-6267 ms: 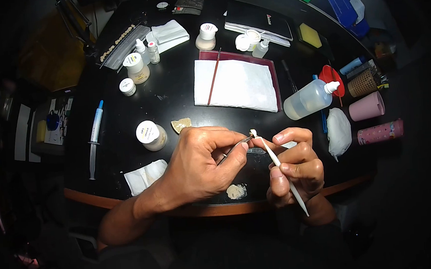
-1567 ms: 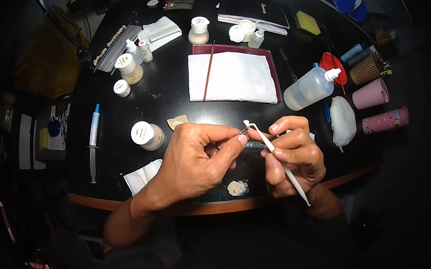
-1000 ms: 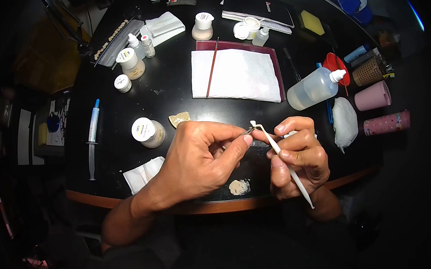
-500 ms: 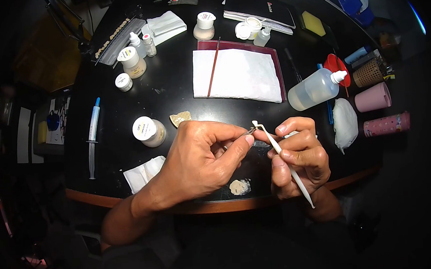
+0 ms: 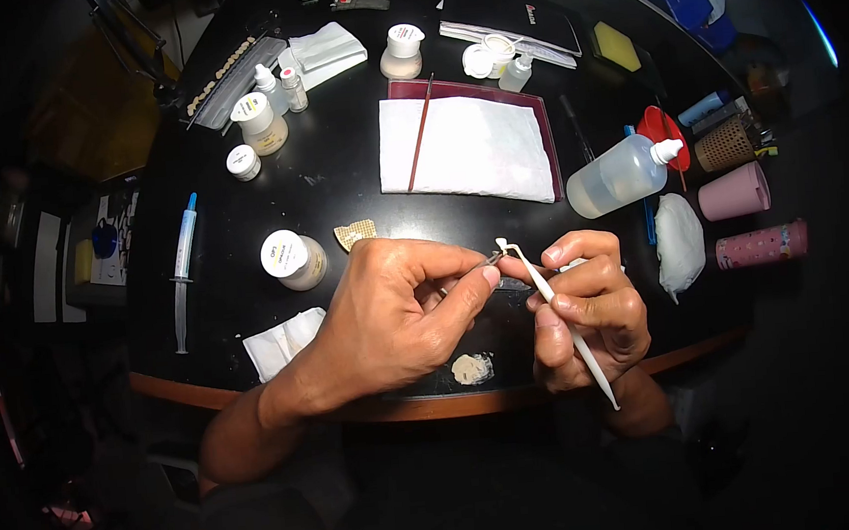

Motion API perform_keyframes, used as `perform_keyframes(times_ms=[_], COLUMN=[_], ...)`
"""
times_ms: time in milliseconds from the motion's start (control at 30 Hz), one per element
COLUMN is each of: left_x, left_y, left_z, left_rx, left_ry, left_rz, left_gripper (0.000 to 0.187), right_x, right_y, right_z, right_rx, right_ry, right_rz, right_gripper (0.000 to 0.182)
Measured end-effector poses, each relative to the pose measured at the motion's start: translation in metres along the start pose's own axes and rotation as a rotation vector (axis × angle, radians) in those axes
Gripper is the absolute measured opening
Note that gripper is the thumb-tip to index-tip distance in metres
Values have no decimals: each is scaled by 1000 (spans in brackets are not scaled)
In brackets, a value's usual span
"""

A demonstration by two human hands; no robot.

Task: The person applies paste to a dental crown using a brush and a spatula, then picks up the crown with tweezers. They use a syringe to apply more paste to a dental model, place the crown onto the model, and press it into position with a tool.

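Observation:
My left hand (image 5: 398, 306) is closed, thumb and forefinger pinching a small grey metal tool (image 5: 489, 259) that looks like the tip of tweezers or a clamp; the rest is hidden in the palm. At its end sits a tiny off-white piece (image 5: 501, 246), perhaps a tooth crown, too small to be sure. My right hand (image 5: 600, 307) grips a slim white dental instrument (image 5: 572, 329) like a pen. Its bent upper tip meets or nearly meets the tiny piece, while the handle slants down right.
Nearer the table edge lies a smear of beige paste (image 5: 471, 368). Powder jars (image 5: 294, 259), a syringe (image 5: 185, 272) and a folded tissue (image 5: 287, 343) are on the left. Behind my hands, a brush (image 5: 422, 132) rests on white paper (image 5: 481, 153). A squeeze bottle (image 5: 618, 180) lies right.

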State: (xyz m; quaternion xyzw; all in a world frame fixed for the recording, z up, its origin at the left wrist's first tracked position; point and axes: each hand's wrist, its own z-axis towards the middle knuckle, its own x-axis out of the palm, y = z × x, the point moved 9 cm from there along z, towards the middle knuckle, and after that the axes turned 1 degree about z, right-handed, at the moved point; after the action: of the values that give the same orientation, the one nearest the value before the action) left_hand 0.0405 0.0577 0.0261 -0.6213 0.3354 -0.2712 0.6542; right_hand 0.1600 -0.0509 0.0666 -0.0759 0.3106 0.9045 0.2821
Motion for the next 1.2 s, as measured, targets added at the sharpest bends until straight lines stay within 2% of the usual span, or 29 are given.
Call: perform_keyframes(times_ms=[1200], left_x=[0], left_y=[0], left_z=[-1], left_rx=[-20], left_ry=[20], left_rz=[-9], left_gripper=[20], right_x=[0], right_y=[1], right_z=[0], right_rx=[-7], right_ry=[8], right_rz=[9], right_gripper=[25])
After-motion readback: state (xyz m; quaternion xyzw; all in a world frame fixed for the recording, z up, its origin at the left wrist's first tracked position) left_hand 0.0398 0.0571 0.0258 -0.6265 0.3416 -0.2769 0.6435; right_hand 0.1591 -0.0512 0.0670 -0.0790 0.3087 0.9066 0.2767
